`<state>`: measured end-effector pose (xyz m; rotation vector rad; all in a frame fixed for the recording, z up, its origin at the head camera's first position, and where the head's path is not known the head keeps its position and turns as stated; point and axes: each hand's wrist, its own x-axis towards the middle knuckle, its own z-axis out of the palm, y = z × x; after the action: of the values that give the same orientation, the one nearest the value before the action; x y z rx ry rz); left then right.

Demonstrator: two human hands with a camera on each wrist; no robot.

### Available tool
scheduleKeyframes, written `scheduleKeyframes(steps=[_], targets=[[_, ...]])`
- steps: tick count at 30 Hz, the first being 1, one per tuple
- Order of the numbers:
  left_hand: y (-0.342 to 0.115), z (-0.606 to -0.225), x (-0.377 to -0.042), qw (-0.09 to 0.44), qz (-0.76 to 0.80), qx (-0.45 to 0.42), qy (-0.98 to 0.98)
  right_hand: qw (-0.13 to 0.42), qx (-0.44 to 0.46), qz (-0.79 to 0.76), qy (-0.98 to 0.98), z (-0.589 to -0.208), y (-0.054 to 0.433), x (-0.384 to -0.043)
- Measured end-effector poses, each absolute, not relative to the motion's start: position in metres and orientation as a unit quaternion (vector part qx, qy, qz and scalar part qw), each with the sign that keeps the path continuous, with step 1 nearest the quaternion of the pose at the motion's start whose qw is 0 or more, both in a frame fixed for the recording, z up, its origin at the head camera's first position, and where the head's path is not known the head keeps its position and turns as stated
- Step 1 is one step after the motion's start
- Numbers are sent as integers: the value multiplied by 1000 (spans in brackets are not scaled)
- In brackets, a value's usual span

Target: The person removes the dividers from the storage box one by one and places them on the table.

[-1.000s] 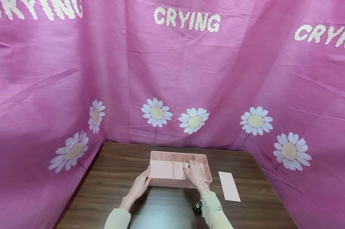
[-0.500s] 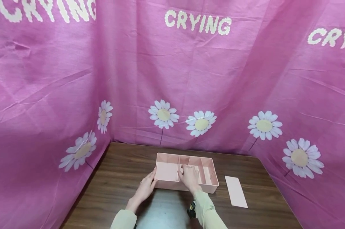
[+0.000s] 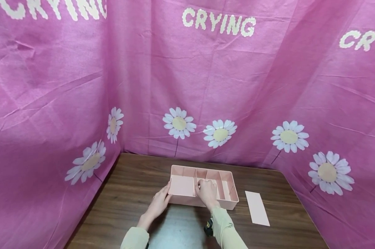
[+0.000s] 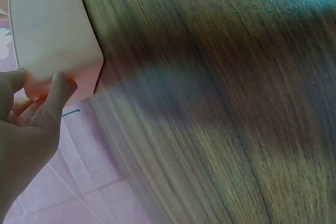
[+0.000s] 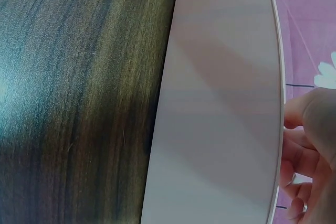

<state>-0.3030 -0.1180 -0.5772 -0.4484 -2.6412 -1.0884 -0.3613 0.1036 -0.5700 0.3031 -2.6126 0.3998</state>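
A pale pink divided storage box point(image 3: 187, 200) sits on the wooden table, with several upright dividers across it. My left hand point(image 3: 158, 202) grips its front left corner; in the left wrist view my thumb point(image 4: 56, 95) lies on the long wall and the other fingers go round the short end. My right hand point(image 3: 207, 193) reaches over the front wall, its curled fingers at the leftmost divider point(image 3: 195, 174), which they seem to pinch. In the right wrist view the curled fingers point(image 5: 299, 156) show just beyond the box's rim; their tips are partly hidden.
A flat pale pink rectangular panel point(image 3: 257, 208) lies on the table point(image 3: 287, 207) right of the box. A pink curtain point(image 3: 237, 86) with daisies hangs along the table's back and both sides.
My right hand has moved left inside the box, from the right-hand compartments to the leftmost divider. My left hand keeps its hold on the corner. The head view has shifted slightly.
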Motion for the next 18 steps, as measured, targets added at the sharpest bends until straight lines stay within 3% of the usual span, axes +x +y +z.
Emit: scheduleKeyframes(steps=[2, 3, 10, 18], targets=[[-118, -577, -303, 123, -372, -154, -907, 220, 104, 137, -960, -518, 90, -331], [-118, -577, -303, 122, -372, -153, -907, 232, 105, 131, -958, -512, 87, -325], [-118, -577, -303, 115, -374, -153, -908, 298, 129, 107, -940, -555, 100, -354], [-117, -578, -303, 124, -375, -156, -906, 283, 126, 114, -944, -553, 101, -357]])
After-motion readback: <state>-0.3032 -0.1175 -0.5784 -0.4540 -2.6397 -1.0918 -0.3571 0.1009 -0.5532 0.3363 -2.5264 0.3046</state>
